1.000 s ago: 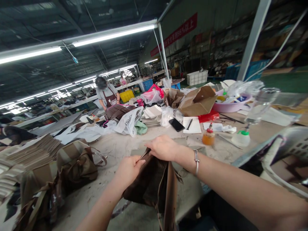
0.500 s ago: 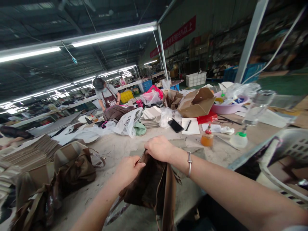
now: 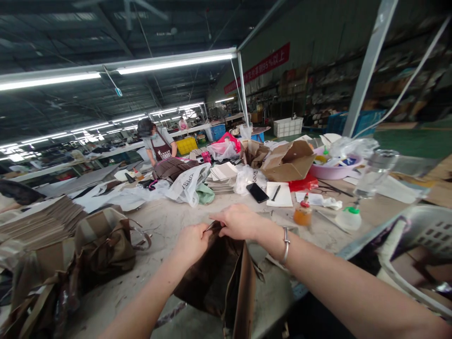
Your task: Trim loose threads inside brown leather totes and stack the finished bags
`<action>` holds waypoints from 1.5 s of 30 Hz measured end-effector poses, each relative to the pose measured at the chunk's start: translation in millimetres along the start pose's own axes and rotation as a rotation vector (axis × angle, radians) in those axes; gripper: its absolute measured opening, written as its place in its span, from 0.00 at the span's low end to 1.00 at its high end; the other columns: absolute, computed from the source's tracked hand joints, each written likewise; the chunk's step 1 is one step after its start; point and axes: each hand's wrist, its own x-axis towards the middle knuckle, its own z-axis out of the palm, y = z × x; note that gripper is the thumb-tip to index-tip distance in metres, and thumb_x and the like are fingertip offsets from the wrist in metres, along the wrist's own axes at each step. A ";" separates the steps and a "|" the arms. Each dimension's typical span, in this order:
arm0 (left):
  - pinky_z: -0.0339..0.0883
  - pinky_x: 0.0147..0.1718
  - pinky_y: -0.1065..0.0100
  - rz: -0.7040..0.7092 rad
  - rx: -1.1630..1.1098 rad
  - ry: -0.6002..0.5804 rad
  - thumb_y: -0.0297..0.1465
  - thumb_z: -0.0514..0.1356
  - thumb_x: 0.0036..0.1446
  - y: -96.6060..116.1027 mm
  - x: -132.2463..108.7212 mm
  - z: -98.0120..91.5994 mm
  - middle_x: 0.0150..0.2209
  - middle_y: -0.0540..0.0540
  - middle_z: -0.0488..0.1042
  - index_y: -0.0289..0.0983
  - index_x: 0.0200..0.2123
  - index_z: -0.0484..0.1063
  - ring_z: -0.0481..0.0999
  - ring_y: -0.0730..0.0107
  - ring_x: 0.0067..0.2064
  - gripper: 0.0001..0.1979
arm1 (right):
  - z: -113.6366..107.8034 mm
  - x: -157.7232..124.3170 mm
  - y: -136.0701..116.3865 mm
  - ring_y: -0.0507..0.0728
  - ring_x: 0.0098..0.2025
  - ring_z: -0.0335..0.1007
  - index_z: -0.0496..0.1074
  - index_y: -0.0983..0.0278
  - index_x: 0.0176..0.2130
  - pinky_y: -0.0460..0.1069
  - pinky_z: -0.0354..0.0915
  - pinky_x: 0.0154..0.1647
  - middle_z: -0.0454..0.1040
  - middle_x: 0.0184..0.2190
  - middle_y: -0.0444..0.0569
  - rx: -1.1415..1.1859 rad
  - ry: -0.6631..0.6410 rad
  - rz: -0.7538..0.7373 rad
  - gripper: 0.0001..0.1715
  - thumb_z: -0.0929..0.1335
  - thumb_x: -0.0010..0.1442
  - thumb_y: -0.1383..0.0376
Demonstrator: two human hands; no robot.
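Observation:
A brown bag stands open-mouthed on the table in front of me, its dark inside facing me. My left hand pinches the upper left part of its rim. At the far side of the rim is my right hand, with a bracelet on the wrist. Its index finger points left over the edge while its thumb and other fingers close on the fabric. The exact grip of those fingers is partly hidden. Under the bag, a strap partly shows.
Finished-looking brown bags and stacked panels lie left. Beyond the hands are a phone, a notepad, an orange bottle and a green-capped bottle. A white basket stands right. A co-worker stands across.
My right index finger has stretched out to the left along the rim. My left hand has moved slightly, still pinching the bag. The camera view has tilted up a little.

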 end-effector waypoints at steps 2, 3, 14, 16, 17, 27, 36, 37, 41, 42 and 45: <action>0.48 0.25 0.70 0.003 -0.008 -0.004 0.33 0.51 0.58 1.7 -1.2 -1.1 0.22 0.48 0.72 0.38 0.25 0.71 0.69 0.69 0.26 0.13 | 1.9 -1.3 -0.7 0.59 0.41 0.72 0.68 0.60 0.51 0.48 0.64 0.37 0.76 0.38 0.50 -0.024 0.030 0.059 0.21 0.65 0.57 0.62; 0.48 0.24 0.70 -0.004 -0.017 -0.010 0.33 0.51 0.58 2.8 -1.3 -1.9 0.22 0.48 0.71 0.37 0.24 0.71 0.69 0.70 0.25 0.13 | 3.5 -1.2 -1.9 0.59 0.41 0.72 0.69 0.61 0.50 0.49 0.64 0.37 0.76 0.38 0.51 -0.038 0.042 0.092 0.19 0.64 0.58 0.64; 0.49 0.24 0.70 -0.058 -0.024 -0.073 0.32 0.53 0.56 5.9 2.0 -5.9 0.23 0.48 0.70 0.37 0.25 0.70 0.69 0.69 0.27 0.10 | 15.6 11.9 -11.2 0.62 0.38 0.72 0.76 0.68 0.35 0.51 0.66 0.36 0.76 0.34 0.59 -0.057 0.077 0.224 0.13 0.63 0.58 0.66; 0.52 0.25 0.70 -0.046 -0.118 -0.120 0.35 0.56 0.54 2.6 4.0 -9.3 0.25 0.48 0.73 0.37 0.30 0.72 0.71 0.67 0.29 0.09 | 16.8 13.2 -10.9 0.62 0.38 0.72 0.76 0.69 0.35 0.51 0.66 0.36 0.76 0.34 0.59 -0.046 0.079 0.220 0.12 0.63 0.57 0.68; 0.54 0.26 0.70 -0.041 -0.189 -0.156 0.37 0.58 0.52 0.9 5.5 -11.1 0.26 0.48 0.74 0.37 0.35 0.73 0.71 0.67 0.29 0.11 | 17.6 13.8 -11.1 0.62 0.37 0.72 0.76 0.69 0.35 0.51 0.66 0.36 0.76 0.34 0.59 -0.039 0.082 0.218 0.12 0.63 0.57 0.68; 0.56 0.28 0.70 -0.002 -0.248 -0.066 0.36 0.53 0.56 5.2 21.5 -4.5 0.29 0.46 0.77 0.36 0.29 0.76 0.73 0.66 0.32 0.14 | 18.0 6.5 2.9 0.56 0.32 0.71 0.76 0.66 0.38 0.46 0.64 0.33 0.76 0.31 0.51 0.219 0.149 0.220 0.16 0.68 0.56 0.57; 0.51 0.26 0.71 -0.108 -0.135 -0.014 0.33 0.55 0.54 12.8 25.3 -0.7 0.23 0.48 0.72 0.36 0.23 0.72 0.69 0.70 0.27 0.11 | 23.9 -106.3 -59.9 0.61 0.49 0.66 0.57 0.61 0.61 0.54 0.66 0.49 0.65 0.50 0.56 0.570 0.591 0.316 0.35 0.66 0.58 0.55; 0.51 0.26 0.70 -0.108 -0.133 -0.015 0.33 0.54 0.54 12.6 25.4 -0.8 0.23 0.48 0.72 0.36 0.23 0.72 0.69 0.69 0.28 0.11 | 35.9 -116.1 -74.6 0.64 0.55 0.60 0.52 0.61 0.63 0.57 0.64 0.53 0.60 0.55 0.58 0.535 0.574 0.288 0.42 0.68 0.55 0.54; 0.58 0.30 0.71 -0.076 -0.169 -0.049 0.33 0.55 0.54 10.2 24.7 -1.6 0.31 0.47 0.76 0.37 0.35 0.73 0.72 0.69 0.33 0.09 | 96.9 -131.7 -116.9 0.73 0.63 0.45 0.40 0.59 0.66 0.63 0.62 0.53 0.42 0.65 0.62 0.306 0.529 0.210 0.49 0.69 0.54 0.64; 0.60 0.32 0.72 -0.059 -0.184 -0.062 0.33 0.55 0.54 9.9 24.4 -1.8 0.34 0.47 0.77 0.37 0.40 0.72 0.73 0.69 0.34 0.11 | 108.8 -132.1 -122.1 0.74 0.63 0.42 0.38 0.57 0.66 0.64 0.62 0.53 0.37 0.66 0.61 0.274 0.513 0.227 0.49 0.67 0.55 0.68; 0.61 0.34 0.73 -0.008 -0.183 -0.089 0.31 0.54 0.54 10.7 24.5 -2.9 0.36 0.48 0.77 0.39 0.42 0.72 0.74 0.70 0.35 0.13 | 120.4 -134.4 -126.4 0.75 0.64 0.39 0.32 0.60 0.66 0.62 0.63 0.53 0.24 0.65 0.62 0.341 0.447 0.255 0.55 0.66 0.50 0.73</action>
